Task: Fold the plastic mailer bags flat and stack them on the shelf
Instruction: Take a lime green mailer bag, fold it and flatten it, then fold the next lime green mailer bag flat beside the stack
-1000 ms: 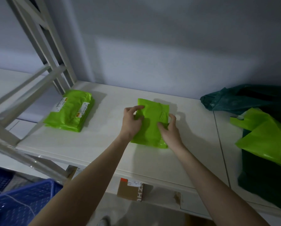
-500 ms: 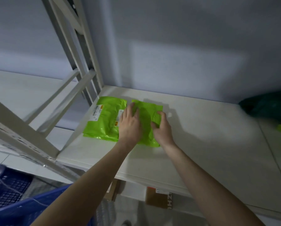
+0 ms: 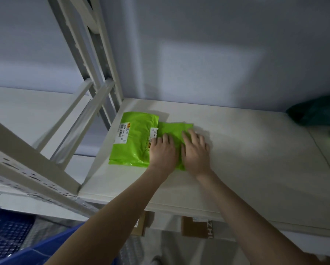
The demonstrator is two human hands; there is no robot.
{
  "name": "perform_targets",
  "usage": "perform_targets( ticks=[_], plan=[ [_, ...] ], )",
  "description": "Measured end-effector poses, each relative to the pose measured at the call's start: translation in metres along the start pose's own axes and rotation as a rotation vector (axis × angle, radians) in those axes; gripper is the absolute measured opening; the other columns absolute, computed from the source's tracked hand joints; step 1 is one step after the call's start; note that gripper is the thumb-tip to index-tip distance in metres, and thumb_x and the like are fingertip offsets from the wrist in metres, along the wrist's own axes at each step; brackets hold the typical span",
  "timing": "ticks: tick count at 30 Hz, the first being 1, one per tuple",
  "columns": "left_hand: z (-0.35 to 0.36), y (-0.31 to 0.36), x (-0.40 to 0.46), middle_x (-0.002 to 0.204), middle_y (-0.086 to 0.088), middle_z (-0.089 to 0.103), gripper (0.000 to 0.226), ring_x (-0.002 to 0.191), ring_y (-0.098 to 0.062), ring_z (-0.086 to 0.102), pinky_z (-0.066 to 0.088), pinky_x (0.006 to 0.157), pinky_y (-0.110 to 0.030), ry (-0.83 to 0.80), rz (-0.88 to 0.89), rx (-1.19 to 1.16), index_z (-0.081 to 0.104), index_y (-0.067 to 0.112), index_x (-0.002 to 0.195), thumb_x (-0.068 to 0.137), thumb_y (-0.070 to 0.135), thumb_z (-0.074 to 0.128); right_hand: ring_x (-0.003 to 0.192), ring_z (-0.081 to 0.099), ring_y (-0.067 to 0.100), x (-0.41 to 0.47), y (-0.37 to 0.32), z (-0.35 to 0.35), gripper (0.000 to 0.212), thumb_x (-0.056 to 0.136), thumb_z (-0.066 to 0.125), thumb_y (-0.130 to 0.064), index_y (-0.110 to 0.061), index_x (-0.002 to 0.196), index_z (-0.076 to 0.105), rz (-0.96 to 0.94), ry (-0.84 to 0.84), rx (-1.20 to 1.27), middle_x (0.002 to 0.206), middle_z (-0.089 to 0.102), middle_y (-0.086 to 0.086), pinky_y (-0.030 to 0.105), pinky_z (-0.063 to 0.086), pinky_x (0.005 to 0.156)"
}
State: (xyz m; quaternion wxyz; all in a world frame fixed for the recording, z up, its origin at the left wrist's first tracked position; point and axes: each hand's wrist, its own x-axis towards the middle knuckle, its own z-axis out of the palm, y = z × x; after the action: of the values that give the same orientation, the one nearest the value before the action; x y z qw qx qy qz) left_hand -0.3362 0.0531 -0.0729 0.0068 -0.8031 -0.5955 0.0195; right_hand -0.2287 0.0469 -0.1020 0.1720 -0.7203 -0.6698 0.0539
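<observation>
Pale shelf board (image 3: 237, 150) against a grey wall, dim light, white racking upright (image 3: 95, 73) to the left. Left hand (image 3: 163, 152) and right hand (image 3: 195, 152) lie side by side, palms down, fingers straight and spread narrow, pressing on the folded mailer bag (image 3: 174, 129); neither grips it. The flat press likely squeezes air out and holds the fold. Just left of the left hand, touching it, sits the stack of green mailers (image 3: 135, 142) with white labels; the folded bag overlaps its right edge, probably on its way onto the pile. Far right of the hands, a dark green bag (image 3: 317, 111) waits near the wall. Below, a blue crate (image 3: 13, 240) and cardboard boxes (image 3: 195, 227).
</observation>
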Motion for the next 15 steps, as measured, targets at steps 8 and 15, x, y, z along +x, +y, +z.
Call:
perform_targets(
  ticks=[8,15],
  plan=[
    [-0.007,0.0,0.012,0.13,-0.013,0.045,0.05,0.122,-0.029,0.044,0.03,0.101,-0.04,-0.056,-0.014,0.016,0.041,0.006,0.129,0.095,0.041,0.035,0.13,0.037,0.025,0.006,0.007,-0.017,0.064,0.083,0.023,-0.036,-0.014,0.141,0.038,-0.06,-0.179,-0.019,0.15,0.035,0.002,0.041,0.039,0.096],
    [-0.025,0.011,0.025,0.148,-0.009,0.027,0.059,0.136,-0.024,0.026,0.027,0.106,-0.041,0.093,0.012,-0.103,0.028,0.009,0.141,0.092,0.038,0.043,0.138,0.026,0.023,0.004,0.033,-0.045,0.057,0.093,0.043,-0.036,-0.017,0.145,0.031,-0.016,-0.092,0.043,0.154,0.025,0.003,0.038,0.032,0.105]
  ],
)
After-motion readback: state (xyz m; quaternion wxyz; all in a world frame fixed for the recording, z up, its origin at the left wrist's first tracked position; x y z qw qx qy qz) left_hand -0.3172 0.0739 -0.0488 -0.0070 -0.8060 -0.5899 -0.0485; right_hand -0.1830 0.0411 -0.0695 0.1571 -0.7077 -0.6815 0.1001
